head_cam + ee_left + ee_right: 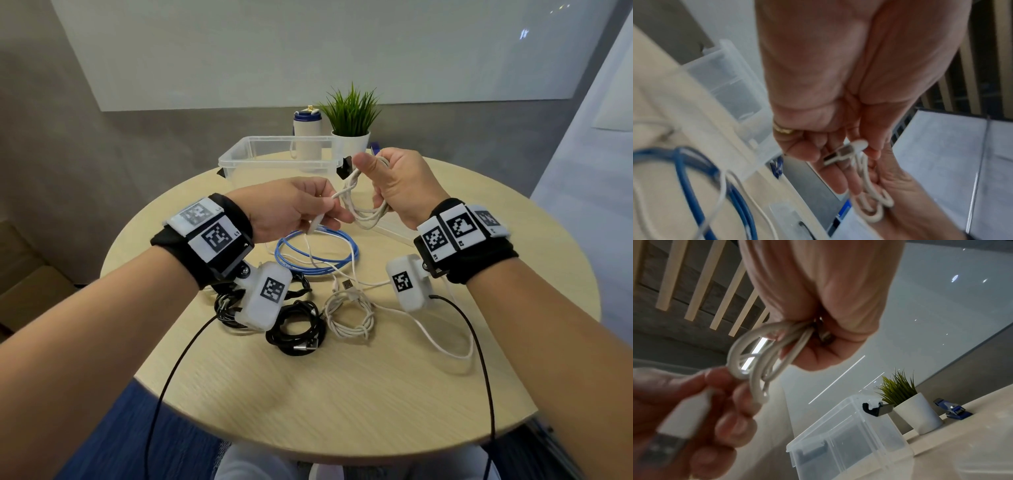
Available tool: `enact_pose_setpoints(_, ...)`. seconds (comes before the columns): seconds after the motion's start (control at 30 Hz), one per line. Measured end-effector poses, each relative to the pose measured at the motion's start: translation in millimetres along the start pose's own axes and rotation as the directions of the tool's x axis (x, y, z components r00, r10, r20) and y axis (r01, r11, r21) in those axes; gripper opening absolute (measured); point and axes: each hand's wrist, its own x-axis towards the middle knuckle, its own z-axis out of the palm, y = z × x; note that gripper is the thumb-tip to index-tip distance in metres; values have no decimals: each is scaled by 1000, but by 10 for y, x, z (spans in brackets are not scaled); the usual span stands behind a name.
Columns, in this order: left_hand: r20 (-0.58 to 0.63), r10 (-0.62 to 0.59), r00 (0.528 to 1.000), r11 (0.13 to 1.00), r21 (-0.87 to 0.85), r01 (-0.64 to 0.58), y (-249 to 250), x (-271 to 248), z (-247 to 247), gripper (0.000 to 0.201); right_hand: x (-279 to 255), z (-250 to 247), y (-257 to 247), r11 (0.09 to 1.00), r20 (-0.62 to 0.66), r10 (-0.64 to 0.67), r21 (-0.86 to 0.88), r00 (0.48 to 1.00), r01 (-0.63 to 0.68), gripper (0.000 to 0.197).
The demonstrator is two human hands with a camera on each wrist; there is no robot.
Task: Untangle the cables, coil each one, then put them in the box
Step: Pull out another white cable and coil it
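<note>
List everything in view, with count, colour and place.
held cable: 1, white, coiled in the hands above the table
blue cable: 1, blue, looped mid-table
black cables: at least 2 bundles, black, near left
white cables: at least 2, white, one bundled near centre, one loose
box: 1, clear, far side
plant: 1, green in white pot, behind box
bottle: 1, white and blue, behind box
table: 1, light wood, round
left hand: pinches the cable's plug end
right hand: grips the coil

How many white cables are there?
3, I think: white cable coiled in the right hand, a tied white bundle on the table, and a loose white cable. Overlaps may hide more.
</note>
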Motion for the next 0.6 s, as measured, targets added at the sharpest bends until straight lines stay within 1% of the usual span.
enact_pose_setpoints(0.03,-9,20,1000,987,162,-18,5,4,-15,24,6,-7,-1,1000,-8,-1,-2,1000,1,44)
enact_pose_setpoints(0.07,-13,39,999,954,296,-34,11,12,-35,22,8,-17,0,1000,-12,2,2,1000,-2,48)
enact_pose_setpoints(0.1,-19,53,998,922,385,-41,17,23,-60,21,10,-23,2,1000,-13,6,11,1000,-6,51)
enact_pose_setpoints(0.13,-29,58,998,901,433,-40,31,25,-79,21,12,-25,3,1000,-12,9,21,1000,-9,52)
enact_pose_setpoints(0.23,-91,56,994,833,553,4,63,19,-128,22,10,-13,-3,998,-29,2,58,1000,-1,42)
enact_pose_setpoints(0.3,-130,61,990,775,631,35,72,19,-138,20,10,1,-11,997,-34,5,82,999,-2,40)
enact_pose_setpoints(0.4,-152,140,978,653,757,24,85,43,-77,14,-2,17,-70,978,-22,30,206,999,-25,44)
enact_pose_setpoints(0.43,-150,169,974,625,780,11,88,50,-43,15,-7,20,-102,967,-13,37,254,999,-32,46)
enact_pose_setpoints(0.5,-137,233,963,588,809,-27,81,55,26,26,-16,27,-159,945,6,45,324,999,-45,45)
enact_pose_setpoints(0.53,-135,257,957,581,813,-41,76,59,47,27,-20,32,-174,937,18,50,345,999,-53,45)
enact_pose_setpoints(0.6,-161,276,948,615,787,-46,69,81,55,16,-29,37,-181,921,38,66,382,997,-76,45)
